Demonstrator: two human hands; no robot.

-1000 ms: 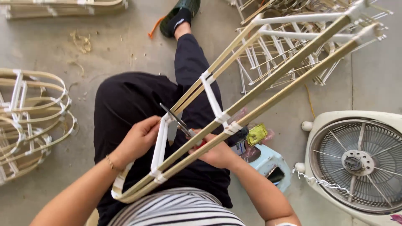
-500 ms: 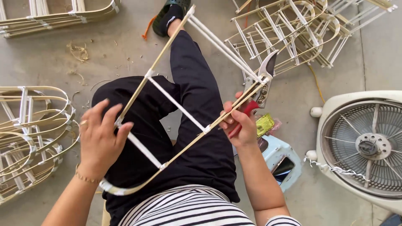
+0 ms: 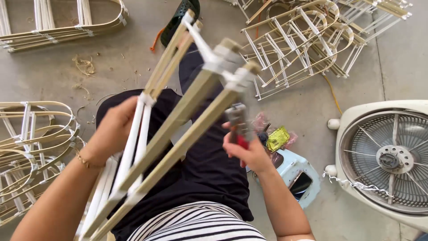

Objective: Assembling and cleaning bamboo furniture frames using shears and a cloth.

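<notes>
I sit on the floor with a bent bamboo frame (image 3: 178,120) bound with white strips held up over my lap. My left hand (image 3: 113,129) grips the frame's left side near a white crossbar. My right hand (image 3: 247,149) is shut on red-handled pruning shears (image 3: 237,122), whose blades point up next to the frame's lower right rail. The frame's far end, wrapped in white, rises close to the camera.
Finished bamboo frames lie in piles at the left (image 3: 31,147), top left (image 3: 62,27) and top right (image 3: 321,40). A white box fan (image 3: 388,160) lies flat at the right. Beside my right leg stands a small blue stool (image 3: 296,172) carrying a phone and small packets.
The frame has been turned and tipped up so its end points toward the camera. My left hand shifted from the open curved end onto the left rail. The shears dropped lower, beside the frame.
</notes>
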